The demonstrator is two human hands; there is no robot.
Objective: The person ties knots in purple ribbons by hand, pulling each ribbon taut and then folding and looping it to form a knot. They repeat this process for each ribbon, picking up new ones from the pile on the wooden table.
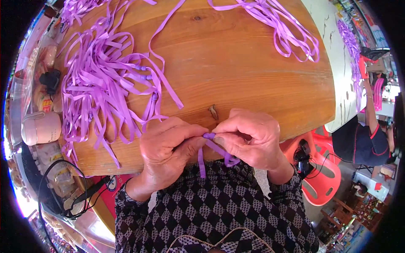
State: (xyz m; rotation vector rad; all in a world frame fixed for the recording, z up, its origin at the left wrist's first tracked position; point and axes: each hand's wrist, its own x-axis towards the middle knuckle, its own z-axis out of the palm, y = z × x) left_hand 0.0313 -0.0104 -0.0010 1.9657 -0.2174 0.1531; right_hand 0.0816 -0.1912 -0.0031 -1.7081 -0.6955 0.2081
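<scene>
By the near edge of the desk [253,84], left hand [166,147] and right hand [251,137] tightly pinch one purple ribbon [202,164]; likely light, limp, slippery, best held at its darker band [209,135].

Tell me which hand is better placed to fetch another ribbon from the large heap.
Probably the left hand: it is beside the purple ribbon heap, the right hand farther off. Both pinch one ribbon, so the left would have to let go first.
</scene>
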